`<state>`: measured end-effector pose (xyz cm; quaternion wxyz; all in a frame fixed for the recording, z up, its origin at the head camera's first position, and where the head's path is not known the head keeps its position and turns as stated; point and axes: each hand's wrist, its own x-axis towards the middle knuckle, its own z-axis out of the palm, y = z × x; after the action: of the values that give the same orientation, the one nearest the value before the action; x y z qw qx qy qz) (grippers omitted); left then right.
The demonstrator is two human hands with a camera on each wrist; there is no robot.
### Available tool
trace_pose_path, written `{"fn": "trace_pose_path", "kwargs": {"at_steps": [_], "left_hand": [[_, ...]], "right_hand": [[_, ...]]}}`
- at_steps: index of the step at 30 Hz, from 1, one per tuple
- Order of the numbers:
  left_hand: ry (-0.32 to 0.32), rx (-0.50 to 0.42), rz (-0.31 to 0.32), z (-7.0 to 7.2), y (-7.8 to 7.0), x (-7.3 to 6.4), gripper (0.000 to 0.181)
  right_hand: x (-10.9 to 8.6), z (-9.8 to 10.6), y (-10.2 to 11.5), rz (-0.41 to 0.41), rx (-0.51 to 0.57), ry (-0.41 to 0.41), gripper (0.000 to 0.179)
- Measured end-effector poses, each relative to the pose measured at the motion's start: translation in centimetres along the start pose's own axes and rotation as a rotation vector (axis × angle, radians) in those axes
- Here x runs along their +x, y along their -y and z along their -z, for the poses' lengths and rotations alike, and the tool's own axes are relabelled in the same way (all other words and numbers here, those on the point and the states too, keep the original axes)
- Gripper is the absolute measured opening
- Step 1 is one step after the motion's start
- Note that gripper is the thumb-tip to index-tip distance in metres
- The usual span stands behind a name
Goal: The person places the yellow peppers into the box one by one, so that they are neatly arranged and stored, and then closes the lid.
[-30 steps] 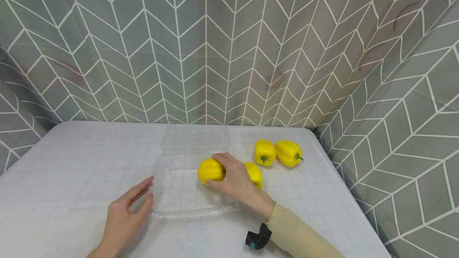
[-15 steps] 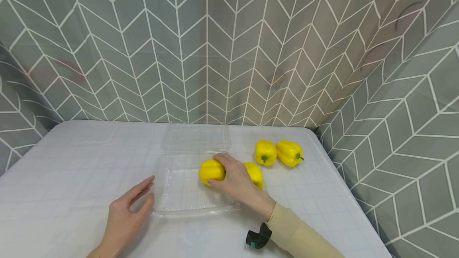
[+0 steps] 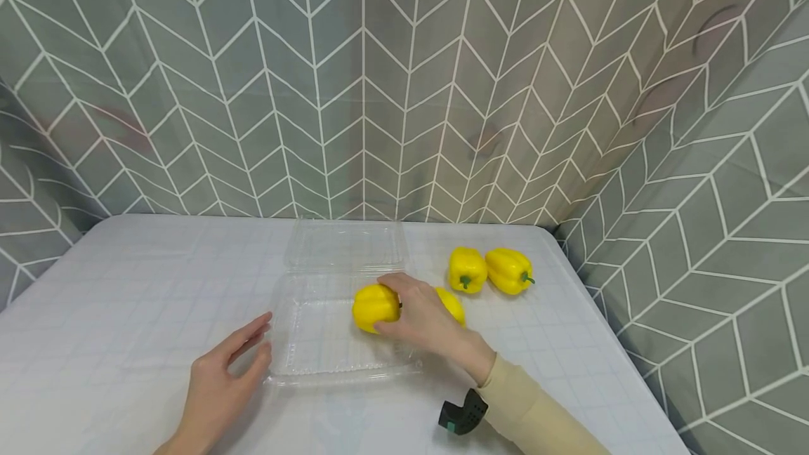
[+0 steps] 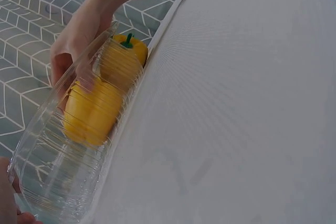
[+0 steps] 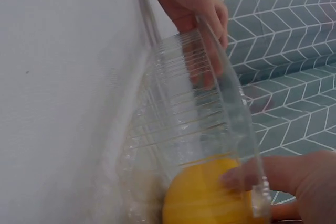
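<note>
A clear plastic clamshell container (image 3: 316, 343) lies unfolded on the table, its lid (image 3: 344, 244) spread toward the back. Inside its right half sits a yellow bell pepper (image 3: 373, 307), gripped by my right hand (image 3: 420, 314) with thumb and fingers on opposite sides. In the left wrist view, this held pepper (image 4: 92, 111) shows through the ribbed container wall. My left hand (image 3: 224, 374) rests at the container's left edge, fingers extended and fingertips right at the rim. Another yellow bell pepper (image 3: 451, 304) stands just right of the container, partly hidden behind my right hand.
Two more yellow bell peppers (image 3: 468, 269) stand side by side at the back right of the white-covered table (image 3: 139, 286). A grey chevron-patterned curtain (image 3: 379, 90) rises behind and to the sides. A black wrist device (image 3: 463, 414) is below my right sleeve.
My right hand and the pepper in it have shifted slightly right and toward me. The left hand and the container have stayed in place.
</note>
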<state>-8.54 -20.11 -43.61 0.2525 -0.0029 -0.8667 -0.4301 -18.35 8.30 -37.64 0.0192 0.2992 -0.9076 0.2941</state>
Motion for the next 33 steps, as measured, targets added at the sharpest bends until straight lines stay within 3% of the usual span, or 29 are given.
{"fn": "trace_pose_path", "kwargs": {"at_steps": [7, 33], "left_hand": [[0.002, -0.002, 0.014, 0.06, -0.17, -0.02, 0.043], [0.002, -0.020, 0.009, -0.03, -0.24, -0.11, 0.043]], "right_hand": [[-0.08, 0.46, -0.04, 0.022, 0.017, 0.040, 0.063], [0.10, 0.28, -0.58, 0.040, 0.001, -0.018, 0.064]]}}
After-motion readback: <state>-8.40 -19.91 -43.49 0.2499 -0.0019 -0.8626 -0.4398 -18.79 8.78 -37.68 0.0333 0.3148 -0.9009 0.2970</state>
